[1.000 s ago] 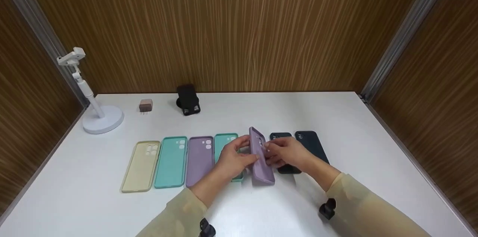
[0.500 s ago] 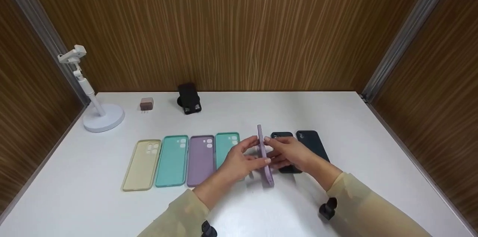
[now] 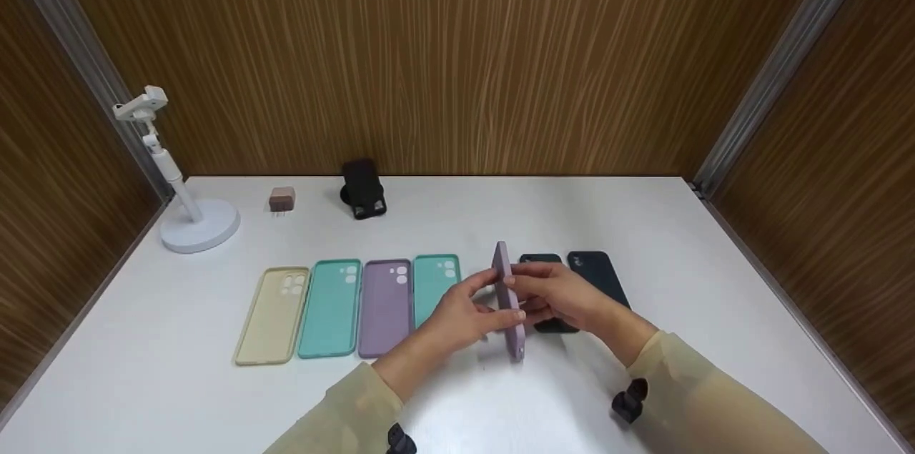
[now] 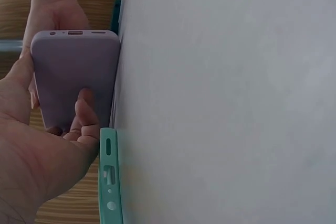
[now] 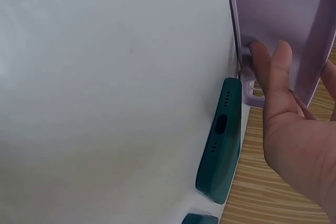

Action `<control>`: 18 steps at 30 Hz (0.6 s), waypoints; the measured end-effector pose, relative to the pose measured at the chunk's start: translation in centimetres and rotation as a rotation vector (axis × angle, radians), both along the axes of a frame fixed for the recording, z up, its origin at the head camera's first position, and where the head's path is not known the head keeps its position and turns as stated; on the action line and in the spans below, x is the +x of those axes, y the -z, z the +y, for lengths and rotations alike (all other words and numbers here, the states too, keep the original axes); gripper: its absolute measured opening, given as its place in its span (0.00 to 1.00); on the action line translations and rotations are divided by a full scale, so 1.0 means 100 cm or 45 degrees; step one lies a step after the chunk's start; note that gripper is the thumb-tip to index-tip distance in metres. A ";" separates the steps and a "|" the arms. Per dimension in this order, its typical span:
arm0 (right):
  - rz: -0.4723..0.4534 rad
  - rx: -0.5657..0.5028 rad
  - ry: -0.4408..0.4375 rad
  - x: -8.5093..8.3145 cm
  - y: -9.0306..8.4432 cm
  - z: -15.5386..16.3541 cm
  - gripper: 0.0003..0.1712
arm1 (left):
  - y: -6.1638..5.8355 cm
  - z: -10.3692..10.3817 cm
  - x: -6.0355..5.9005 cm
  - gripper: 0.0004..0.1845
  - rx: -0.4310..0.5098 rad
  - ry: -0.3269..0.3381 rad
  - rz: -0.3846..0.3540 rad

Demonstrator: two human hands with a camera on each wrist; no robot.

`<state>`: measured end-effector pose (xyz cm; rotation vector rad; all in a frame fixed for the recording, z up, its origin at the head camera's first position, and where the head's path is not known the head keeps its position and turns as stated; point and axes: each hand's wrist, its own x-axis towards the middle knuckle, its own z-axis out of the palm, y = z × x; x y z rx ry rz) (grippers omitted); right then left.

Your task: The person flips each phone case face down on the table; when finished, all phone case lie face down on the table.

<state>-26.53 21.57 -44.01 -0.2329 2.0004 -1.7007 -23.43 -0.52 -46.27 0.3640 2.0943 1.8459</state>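
Note:
A lilac phone case (image 3: 509, 304) stands on its long edge just above the white table (image 3: 643, 225), held between both hands. My left hand (image 3: 477, 305) grips it from the left, thumb and fingers on its smooth back (image 4: 73, 72). My right hand (image 3: 535, 294) holds it from the right, with fingertips (image 5: 273, 61) pressed into the hollow inner side (image 5: 286, 24). Beside the hands lie a teal case (image 3: 433, 284) on the left and a dark green case (image 3: 542, 262) on the right, partly hidden by my right hand.
A row of cases lies flat: yellow (image 3: 273, 314), teal (image 3: 330, 307), purple (image 3: 386, 305), and navy (image 3: 597, 275) at the right end. A white phone stand (image 3: 193, 221), a small charger (image 3: 282, 199) and a black holder (image 3: 363, 189) sit near the back wall.
The lilac case has turned from leaning with its back showing to standing edge-on, and it has shifted slightly right. Both hands stayed on it.

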 end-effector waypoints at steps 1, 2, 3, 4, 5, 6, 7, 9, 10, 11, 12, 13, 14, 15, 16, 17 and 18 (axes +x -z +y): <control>0.007 0.002 -0.002 0.000 0.000 0.000 0.31 | 0.000 0.000 0.000 0.49 -0.014 0.002 -0.003; 0.014 0.005 -0.001 0.000 -0.001 0.000 0.30 | 0.000 0.000 0.000 0.49 -0.025 0.004 -0.001; 0.022 0.010 0.001 0.000 -0.001 0.000 0.30 | 0.001 0.000 0.001 0.48 -0.037 0.003 0.000; 0.028 0.013 0.006 0.001 -0.002 0.000 0.30 | 0.001 0.000 0.001 0.48 -0.050 -0.003 0.009; 0.034 0.016 0.012 0.001 -0.003 0.001 0.30 | 0.001 0.001 0.001 0.47 -0.067 -0.006 0.019; 0.037 0.018 0.021 0.001 -0.003 0.001 0.30 | 0.001 0.001 0.001 0.46 -0.082 -0.013 0.027; 0.039 0.020 0.030 0.002 -0.004 0.002 0.31 | 0.001 0.001 0.001 0.46 -0.095 -0.021 0.035; 0.037 0.018 0.042 0.002 -0.004 0.002 0.32 | 0.001 0.003 0.001 0.43 -0.114 -0.041 0.048; 0.035 0.015 0.047 0.003 -0.004 0.002 0.32 | 0.001 0.003 0.002 0.43 -0.128 -0.051 0.052; 0.038 0.014 0.049 0.003 -0.004 0.003 0.32 | 0.000 0.004 0.002 0.43 -0.136 -0.061 0.048; 0.040 0.014 0.049 0.003 -0.004 0.003 0.32 | 0.000 0.005 0.002 0.42 -0.139 -0.071 0.046; 0.042 0.013 0.051 0.004 -0.005 0.003 0.32 | 0.000 0.006 0.002 0.42 -0.143 -0.082 0.044; 0.045 0.011 0.051 0.004 -0.005 0.003 0.32 | -0.001 0.007 0.003 0.42 -0.147 -0.093 0.049; 0.047 0.009 0.053 0.005 -0.005 0.004 0.32 | -0.001 0.007 0.003 0.42 -0.155 -0.101 0.053; 0.047 0.004 0.053 0.005 -0.005 0.004 0.32 | -0.001 0.008 0.003 0.42 -0.160 -0.108 0.058; 0.048 -0.001 0.050 0.005 -0.005 0.005 0.31 | -0.001 0.009 0.004 0.41 -0.161 -0.113 0.069; 0.048 -0.006 0.048 0.005 -0.006 0.006 0.31 | -0.001 0.009 0.004 0.41 -0.166 -0.119 0.086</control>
